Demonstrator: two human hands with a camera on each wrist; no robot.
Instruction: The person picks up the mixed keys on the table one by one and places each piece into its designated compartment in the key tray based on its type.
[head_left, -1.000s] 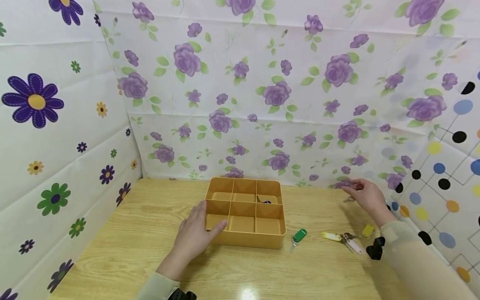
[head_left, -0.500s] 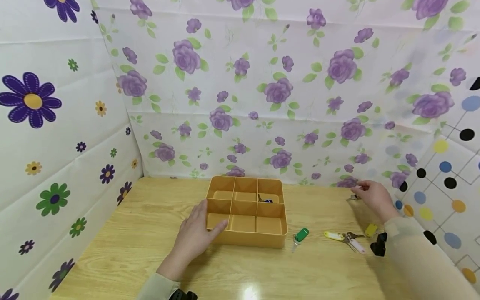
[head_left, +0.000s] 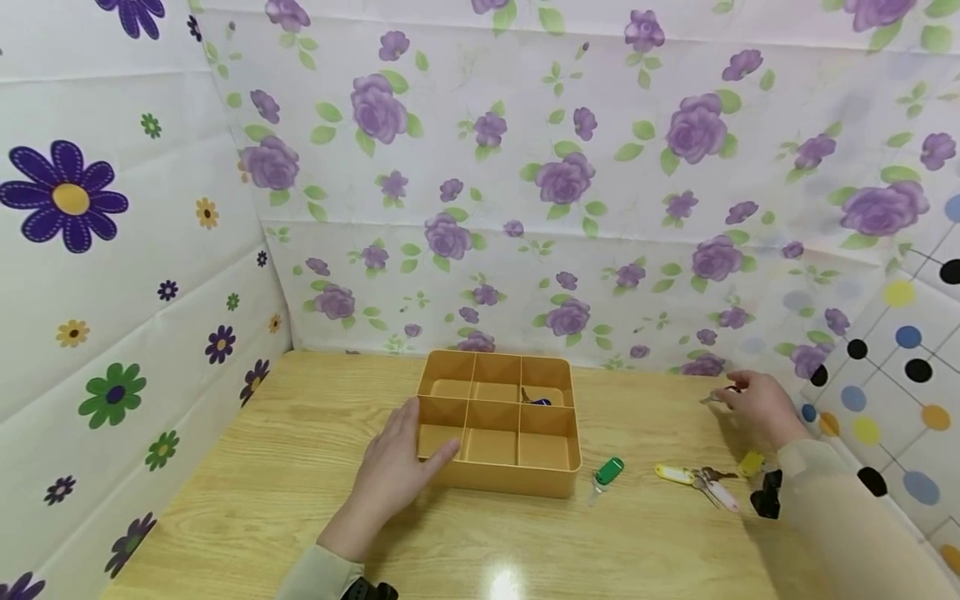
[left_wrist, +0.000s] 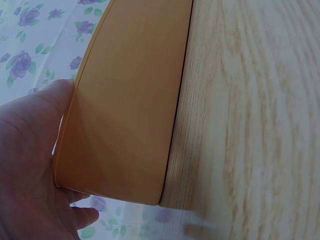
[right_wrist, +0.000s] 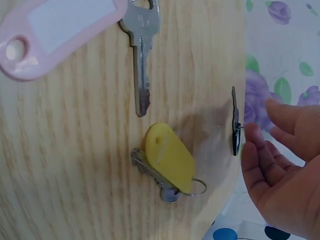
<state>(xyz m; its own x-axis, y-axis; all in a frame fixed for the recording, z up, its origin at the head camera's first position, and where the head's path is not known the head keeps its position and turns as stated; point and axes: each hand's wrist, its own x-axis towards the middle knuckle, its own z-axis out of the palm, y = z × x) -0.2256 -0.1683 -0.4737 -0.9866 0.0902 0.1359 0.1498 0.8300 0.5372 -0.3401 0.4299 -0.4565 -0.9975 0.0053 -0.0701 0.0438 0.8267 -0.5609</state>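
Head view: the two hands are working well apart over the pale wood-grain worktop [head_left: 315, 500]. The left hand [head_left: 393, 467] is resting, fingers extended, at the near left corner of a tan six-compartment box [head_left: 510, 480]. The box is sitting towards the worktop's far edge, a blue-tagged key [head_left: 540, 402] lying in its far right compartment. The right hand [head_left: 761, 404] is reaching to a small key [head_left: 710, 399] near the worktop's far right corner; the right wrist view is showing it thin, dark and nearly edge-on. Whether the fingers are pinching it, I cannot tell. Towards the worktop's right edge, a yellow tag [head_left: 674, 474] and a pale pink tag [head_left: 723, 496] are lying clustered with notched metal keys, another yellow tag [right_wrist: 170, 155] lying near them, ringed to its key. A green tag [head_left: 610, 471] is lying beside the box's near right corner.
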